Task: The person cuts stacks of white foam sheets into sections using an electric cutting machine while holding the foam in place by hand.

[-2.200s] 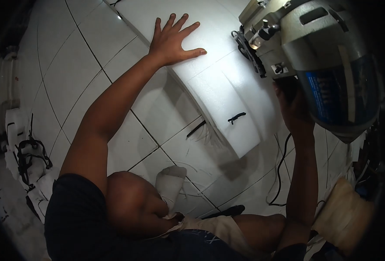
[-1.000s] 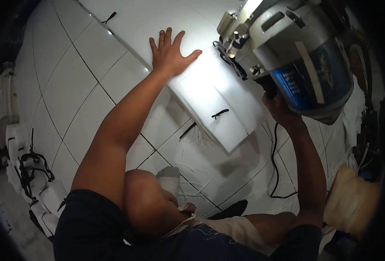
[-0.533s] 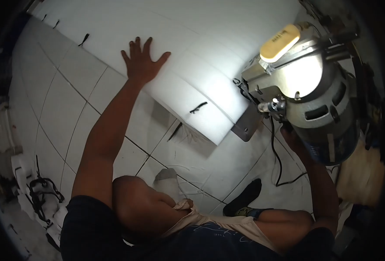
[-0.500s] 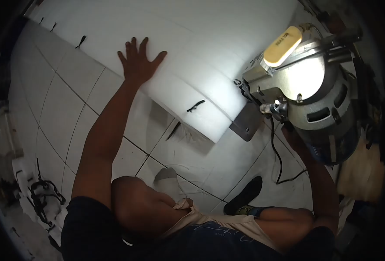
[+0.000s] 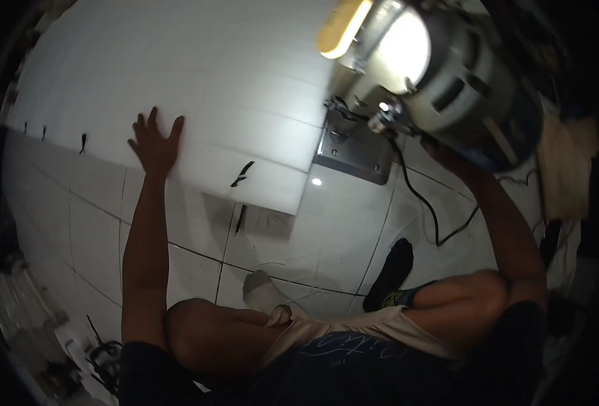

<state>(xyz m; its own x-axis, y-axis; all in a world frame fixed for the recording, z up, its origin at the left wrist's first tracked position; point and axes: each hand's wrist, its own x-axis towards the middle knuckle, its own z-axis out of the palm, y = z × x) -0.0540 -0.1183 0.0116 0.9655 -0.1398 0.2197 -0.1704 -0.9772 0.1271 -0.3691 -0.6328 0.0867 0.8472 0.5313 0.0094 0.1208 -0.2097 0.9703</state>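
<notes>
My left hand [image 5: 157, 143] lies flat with fingers spread on a thick white foam-like sheet [image 5: 245, 101], close to its near edge. At the sheet's right end stands an electric cutting machine [image 5: 472, 88] with a round metal motor housing and a yellow oblong cover [image 5: 343, 28]. Its flat metal base plate [image 5: 353, 162] sits low beside the sheet's end. My right hand [image 5: 452, 161] reaches in under the motor from the right and is closed on the machine; the housing hides most of its fingers. Short black strips [image 5: 244, 174] mark the sheet's near edge.
A black power cord [image 5: 428, 203] loops over the white tiled floor [image 5: 333, 250] right of the base plate. My socked feet are on the tiles, a dark sock [image 5: 389, 274] and a grey one [image 5: 259, 287]. Brown boards [image 5: 570, 169] stand at right, and clear plastic-wrapped items [image 5: 25, 304] lie at left.
The view has turned and shifted. The cutting machine has gone farther along the sheet's right end, away from me, and more of its base plate shows. My left hand stays flat on the sheet.
</notes>
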